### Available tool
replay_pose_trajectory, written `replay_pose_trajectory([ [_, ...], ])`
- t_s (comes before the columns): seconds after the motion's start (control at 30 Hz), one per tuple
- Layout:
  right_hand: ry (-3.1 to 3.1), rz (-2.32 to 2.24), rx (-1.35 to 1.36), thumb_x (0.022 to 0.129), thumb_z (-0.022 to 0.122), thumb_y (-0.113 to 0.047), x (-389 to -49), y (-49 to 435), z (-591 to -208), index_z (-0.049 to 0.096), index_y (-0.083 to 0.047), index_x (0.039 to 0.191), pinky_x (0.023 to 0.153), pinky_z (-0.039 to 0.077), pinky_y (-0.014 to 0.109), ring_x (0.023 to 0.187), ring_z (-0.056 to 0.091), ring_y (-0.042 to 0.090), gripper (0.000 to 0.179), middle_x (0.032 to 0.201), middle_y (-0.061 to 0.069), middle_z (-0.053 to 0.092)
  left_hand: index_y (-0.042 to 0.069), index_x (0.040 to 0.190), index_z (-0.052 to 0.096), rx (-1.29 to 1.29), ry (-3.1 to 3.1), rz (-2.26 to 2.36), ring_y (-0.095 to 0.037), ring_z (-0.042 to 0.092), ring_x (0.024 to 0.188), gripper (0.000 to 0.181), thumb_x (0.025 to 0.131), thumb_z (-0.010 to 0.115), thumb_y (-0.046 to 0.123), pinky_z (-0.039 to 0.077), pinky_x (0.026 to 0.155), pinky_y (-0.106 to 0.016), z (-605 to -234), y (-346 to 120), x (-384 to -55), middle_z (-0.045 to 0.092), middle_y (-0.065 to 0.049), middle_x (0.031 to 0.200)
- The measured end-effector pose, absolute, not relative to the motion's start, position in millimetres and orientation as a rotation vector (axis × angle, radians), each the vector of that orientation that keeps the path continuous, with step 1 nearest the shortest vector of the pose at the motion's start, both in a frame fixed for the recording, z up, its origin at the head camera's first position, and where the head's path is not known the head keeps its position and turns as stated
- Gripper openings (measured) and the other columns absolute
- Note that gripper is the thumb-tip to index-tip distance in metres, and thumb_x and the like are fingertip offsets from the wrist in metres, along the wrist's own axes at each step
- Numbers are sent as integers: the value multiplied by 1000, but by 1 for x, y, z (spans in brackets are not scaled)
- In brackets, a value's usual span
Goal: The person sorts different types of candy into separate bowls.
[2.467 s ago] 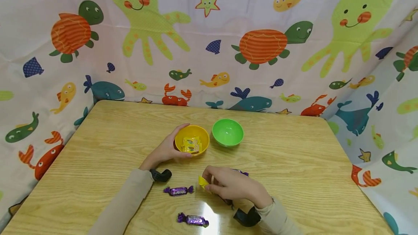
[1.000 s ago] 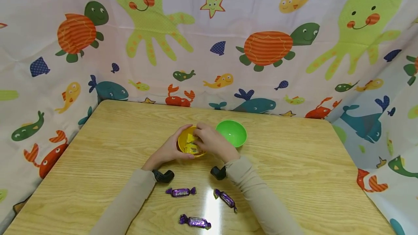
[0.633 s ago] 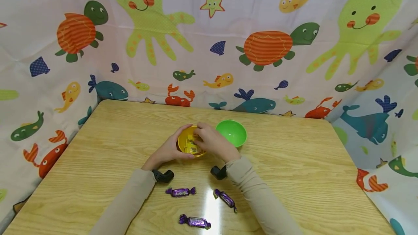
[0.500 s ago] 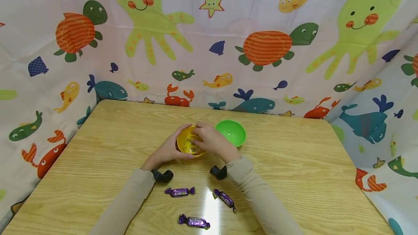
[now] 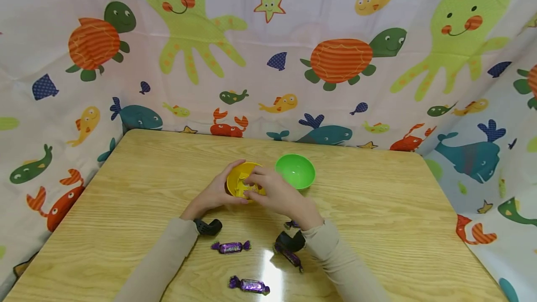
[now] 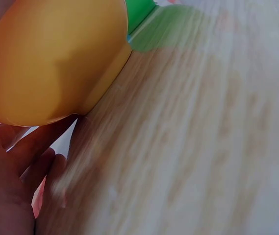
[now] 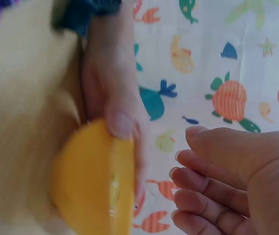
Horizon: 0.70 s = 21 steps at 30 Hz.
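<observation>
My left hand [image 5: 216,193] grips the yellow bowl [image 5: 239,169] from its left side, thumb near the front and fingers around the back. In the left wrist view the bowl's outer wall [image 6: 75,58] stands close above the wood, with fingers under its curve. Small yellow wrapped packets [image 5: 240,188] lie inside the bowl. My right hand [image 5: 280,194] hovers over the bowl's right rim and partly hides it. In the right wrist view the right hand [image 7: 227,186] has loosely bent fingers with nothing between them, apart from the bowl.
A green bowl [image 5: 295,171] stands just right of the yellow one. Purple-wrapped candies lie on the table nearer me: one [image 5: 230,247] at left, one [image 5: 249,285] in front, one [image 5: 289,257] by the right wrist camera [image 5: 291,241], and another [image 5: 291,224] partly hidden by the right wrist.
My right hand carried a yellow packet from the table to the yellow bowl and let it go there. Just now it has drawn back slightly towards me. The left hand keeps its grip.
</observation>
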State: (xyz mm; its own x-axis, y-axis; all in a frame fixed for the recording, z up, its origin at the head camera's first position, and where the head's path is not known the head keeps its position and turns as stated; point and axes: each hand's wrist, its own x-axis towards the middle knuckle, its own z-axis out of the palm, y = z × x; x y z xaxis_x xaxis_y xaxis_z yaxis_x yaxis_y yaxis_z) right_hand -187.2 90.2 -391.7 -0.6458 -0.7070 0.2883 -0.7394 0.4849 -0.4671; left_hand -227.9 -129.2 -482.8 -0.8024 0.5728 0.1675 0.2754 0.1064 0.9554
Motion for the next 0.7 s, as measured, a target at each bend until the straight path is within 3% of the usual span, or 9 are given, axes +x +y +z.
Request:
replay_pose_trajectory([
  [0.23, -2652, 907, 1404, 91, 74, -14, -153, 92, -419, 72, -1, 107, 80, 50, 20, 87, 60, 18, 21, 103, 6, 63, 17, 159, 20, 837, 2160, 1774, -31, 43, 132, 107, 75, 88, 10, 41, 105, -42, -502, -131, -236, 36, -11, 152],
  [0.4, -2768, 808, 1438, 90, 76, -23, -137, 91, -434, 71, -4, 113, 82, 47, 17, 89, 59, 13, 30, 107, 3, 62, 17, 158, 22, 835, 2200, 1762, -29, 41, 134, 109, 73, 90, 17, 32, 111, -53, -501, -130, -236, 38, -8, 152],
  [0.7, -2863, 693, 1465, 84, 80, -36, -127, 86, -442, 69, -11, 113, 83, 45, 15, 88, 50, 3, 40, 105, -3, 58, 17, 159, 20, 804, 2235, 1745, -29, 36, 139, 111, 73, 90, 18, 25, 114, -54, -498, -130, -234, 34, -7, 155],
])
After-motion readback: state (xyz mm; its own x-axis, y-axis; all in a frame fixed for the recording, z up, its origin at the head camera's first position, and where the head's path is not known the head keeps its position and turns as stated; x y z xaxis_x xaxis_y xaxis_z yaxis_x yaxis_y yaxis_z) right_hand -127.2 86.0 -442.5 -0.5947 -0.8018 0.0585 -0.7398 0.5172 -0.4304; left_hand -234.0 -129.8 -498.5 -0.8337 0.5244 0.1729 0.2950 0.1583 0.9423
